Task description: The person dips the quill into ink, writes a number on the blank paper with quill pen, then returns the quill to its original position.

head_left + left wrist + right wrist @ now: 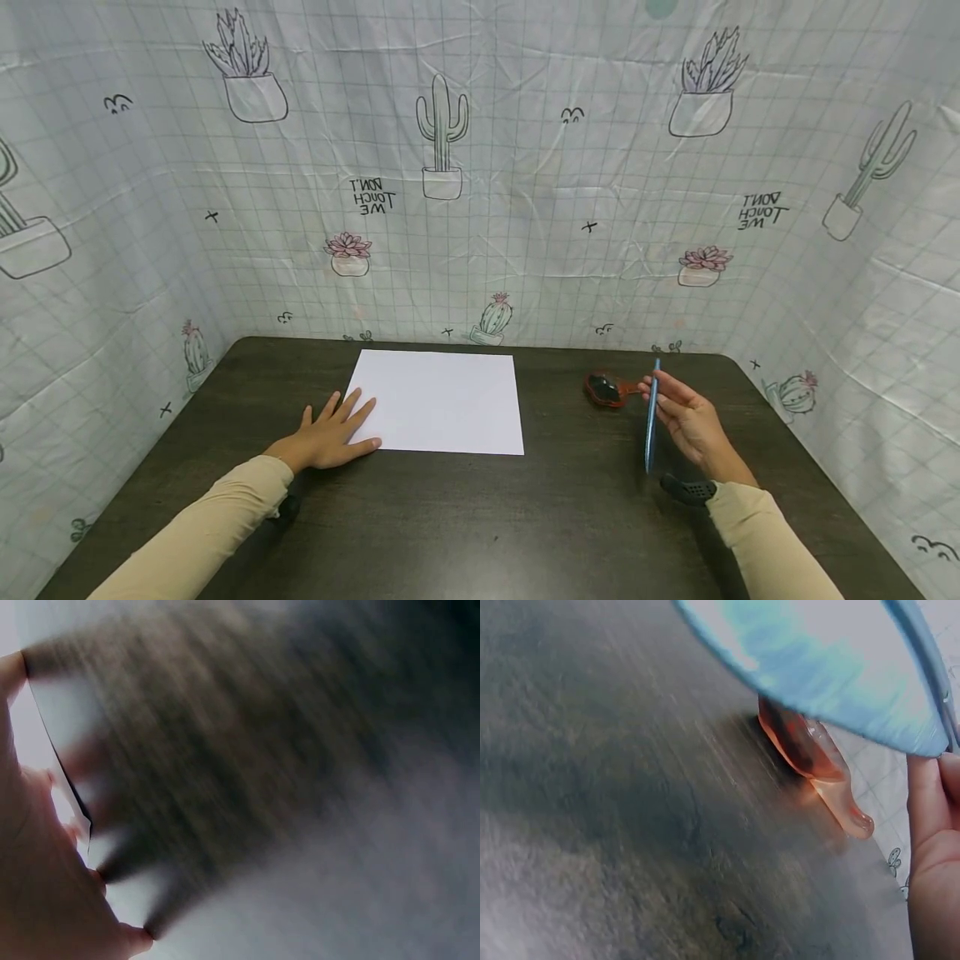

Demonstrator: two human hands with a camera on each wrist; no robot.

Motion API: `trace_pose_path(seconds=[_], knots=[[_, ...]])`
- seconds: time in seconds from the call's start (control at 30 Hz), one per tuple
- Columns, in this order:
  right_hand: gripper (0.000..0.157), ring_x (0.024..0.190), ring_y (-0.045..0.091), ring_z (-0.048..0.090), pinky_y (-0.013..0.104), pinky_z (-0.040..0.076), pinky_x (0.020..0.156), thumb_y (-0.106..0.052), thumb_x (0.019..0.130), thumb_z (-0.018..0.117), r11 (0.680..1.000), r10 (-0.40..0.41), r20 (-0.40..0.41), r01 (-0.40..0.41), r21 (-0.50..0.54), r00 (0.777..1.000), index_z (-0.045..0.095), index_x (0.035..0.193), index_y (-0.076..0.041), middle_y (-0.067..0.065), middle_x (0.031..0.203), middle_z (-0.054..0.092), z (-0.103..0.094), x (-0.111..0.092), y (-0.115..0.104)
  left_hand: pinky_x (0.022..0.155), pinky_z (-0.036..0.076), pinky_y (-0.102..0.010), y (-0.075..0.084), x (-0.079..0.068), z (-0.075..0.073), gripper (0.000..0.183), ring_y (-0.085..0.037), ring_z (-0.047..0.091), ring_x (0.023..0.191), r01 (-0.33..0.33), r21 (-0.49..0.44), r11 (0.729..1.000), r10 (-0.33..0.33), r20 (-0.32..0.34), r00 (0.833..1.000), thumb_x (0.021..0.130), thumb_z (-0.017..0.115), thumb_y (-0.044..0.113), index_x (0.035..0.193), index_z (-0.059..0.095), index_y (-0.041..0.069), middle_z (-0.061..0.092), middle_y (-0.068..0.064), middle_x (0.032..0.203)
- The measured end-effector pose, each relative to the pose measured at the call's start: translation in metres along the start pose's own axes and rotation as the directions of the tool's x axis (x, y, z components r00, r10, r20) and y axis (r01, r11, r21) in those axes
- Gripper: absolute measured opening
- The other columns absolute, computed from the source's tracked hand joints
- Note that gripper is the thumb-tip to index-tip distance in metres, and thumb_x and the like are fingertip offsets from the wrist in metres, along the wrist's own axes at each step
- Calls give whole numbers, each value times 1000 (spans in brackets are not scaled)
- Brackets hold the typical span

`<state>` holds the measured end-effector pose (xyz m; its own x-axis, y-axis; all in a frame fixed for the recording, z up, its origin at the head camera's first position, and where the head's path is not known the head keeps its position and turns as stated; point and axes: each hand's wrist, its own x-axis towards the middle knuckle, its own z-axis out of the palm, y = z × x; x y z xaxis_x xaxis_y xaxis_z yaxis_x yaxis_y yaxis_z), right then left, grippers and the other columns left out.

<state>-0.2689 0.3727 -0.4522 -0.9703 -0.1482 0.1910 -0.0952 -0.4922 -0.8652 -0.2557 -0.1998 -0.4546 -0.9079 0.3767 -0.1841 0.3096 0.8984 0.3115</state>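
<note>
A white sheet of paper [442,404] lies flat on the dark table. My left hand [326,437] rests with spread fingers at its left edge, thumb and fingertips over the paper. In my right hand [693,421], thumb and fingers pinch a thin, flat blue thing [650,429], held upright and edge-on to the head view. The right wrist view shows its shiny light-blue face [817,667] with a curved edge; its kind I cannot tell. Just left of that hand lies a translucent orange-red handled thing [617,390] with a dark oval face, like a hand mirror.
The dark wooden table [465,525] meets a white grid-patterned cloth [510,167] with drawn cacti, which hangs behind it and at both sides. Black straps [688,490] sit at the wrists, below light sleeves.
</note>
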Motion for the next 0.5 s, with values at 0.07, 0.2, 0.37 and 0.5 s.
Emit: trace_pose_path(seconds=[0.07, 0.2, 0.37, 0.5], knots=[[47, 105, 20, 67, 27, 52, 87, 17, 96, 36, 999, -3, 4, 3, 44, 1000, 66, 122, -8, 9, 116, 69, 0, 0, 0, 101, -3, -76, 0, 0, 0, 80, -47, 0, 144, 0, -2, 1000, 0, 0, 1000, 94, 42, 62, 155, 18, 16, 5, -16, 161], [47, 106, 21, 67, 29, 51, 89, 18, 96, 36, 997, 0, -9, 1, 83, 1000, 65, 123, -7, 10, 116, 69, 1, 1, 0, 102, -3, -76, 1, 0, -1, 79, -46, 0, 144, 2, -2, 1000, -2, -1, 1000, 94, 43, 62, 155, 19, 17, 5, -15, 161], [46, 105, 18, 67, 26, 54, 83, 17, 96, 38, 994, -12, -63, 18, 108, 998, 65, 123, -7, 8, 114, 69, 2, 0, 1, 102, -3, -75, 1, 0, -2, 79, -46, 0, 144, 0, -3, 1000, 0, 4, 1000, 95, 43, 61, 155, 18, 17, 5, -15, 161], [45, 103, 18, 67, 26, 54, 82, 19, 95, 36, 988, -44, -67, 53, 144, 997, 64, 123, -3, 10, 111, 69, 4, 0, 2, 102, -3, -75, 1, 0, -2, 79, -47, 0, 144, 0, -4, 1000, 0, 8, 1000, 95, 43, 61, 155, 18, 17, 4, -15, 161]])
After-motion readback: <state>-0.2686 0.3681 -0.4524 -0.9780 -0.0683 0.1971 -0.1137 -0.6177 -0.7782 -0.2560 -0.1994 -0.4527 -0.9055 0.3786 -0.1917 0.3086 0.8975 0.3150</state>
